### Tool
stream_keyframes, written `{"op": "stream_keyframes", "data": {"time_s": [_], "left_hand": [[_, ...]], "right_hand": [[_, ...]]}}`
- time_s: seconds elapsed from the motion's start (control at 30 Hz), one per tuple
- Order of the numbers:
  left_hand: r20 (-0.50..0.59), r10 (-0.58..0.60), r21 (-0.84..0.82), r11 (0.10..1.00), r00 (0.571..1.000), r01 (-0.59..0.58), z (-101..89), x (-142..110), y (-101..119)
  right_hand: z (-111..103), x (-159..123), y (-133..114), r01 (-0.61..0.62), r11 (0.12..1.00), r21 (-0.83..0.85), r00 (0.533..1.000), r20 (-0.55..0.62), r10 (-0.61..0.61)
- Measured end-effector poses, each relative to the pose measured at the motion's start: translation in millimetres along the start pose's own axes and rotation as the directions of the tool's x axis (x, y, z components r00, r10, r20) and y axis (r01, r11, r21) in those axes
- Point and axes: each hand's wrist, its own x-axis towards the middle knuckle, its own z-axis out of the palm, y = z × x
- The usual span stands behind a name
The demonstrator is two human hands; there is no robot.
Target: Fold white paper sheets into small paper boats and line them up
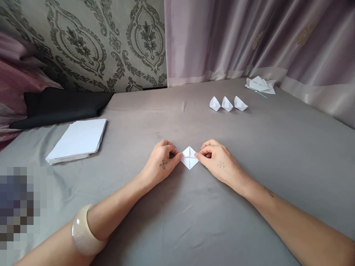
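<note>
A small folded white paper (189,162) lies between my hands, diamond-shaped, with creases crossing at its middle. My left hand (162,162) pinches its left corner between thumb and fingers. At the opposite corner, my right hand (217,160) has the paper in a similar pinch. The thumbs rest on top, and the fingertips beneath are partly hidden. Beyond my right hand stand three folded paper boats (227,104), side by side in a row.
To the left is a stack of white paper sheets (79,138), with a black cloth (63,105) behind it. More folded white paper (260,85) and a thin greenish stick (261,94) lie at the far right, near the curtain (235,37). Grey cloth (177,221) covers the surface.
</note>
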Motion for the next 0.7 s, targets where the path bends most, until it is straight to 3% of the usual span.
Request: {"op": "stream_keyframes", "data": {"time_s": [0.2, 0.37, 0.43, 0.53, 0.63, 0.7], "left_hand": [[0.017, -0.022, 0.030, 0.999, 1.000, 0.021, 0.7, 0.3, 1.0], [-0.004, 0.031, 0.076, 0.997, 1.000, -0.030, 2.5, -0.9, -2.2], [-0.030, 0.093, 0.110, 0.990, 0.995, -0.090, 4.5, -1.6, -4.3], [-0.042, 0.283, 0.199, 0.942, 0.958, -0.270, 8.5, -1.8, -6.8], [0.058, 0.449, 0.305, 0.842, 0.892, -0.444, 10.5, -1.6, -7.7], [0.134, 0.485, 0.368, 0.785, 0.864, -0.498, 9.9, -1.8, -7.1]], "right_hand": [[-0.1, 1.8, -0.2, -0.021, 0.999, -0.037, 0.999, 0.034, 0.022], [-2.1, 2.6, 4.4, 0.027, 0.995, -0.091, 0.999, 0.037, -0.024], [-4.9, 4.0, 8.8, 0.044, 0.991, -0.126, 0.998, 0.047, -0.039], [-10.7, 7.5, 16.6, 0.062, 0.987, -0.147, 0.996, 0.069, -0.052], [-16.9, 9.9, 21.3, 0.043, 0.993, -0.114, 0.994, 0.107, -0.031], [-19.3, 9.1, 20.7, -0.003, 0.999, -0.031, 0.995, 0.101, 0.007]]}}
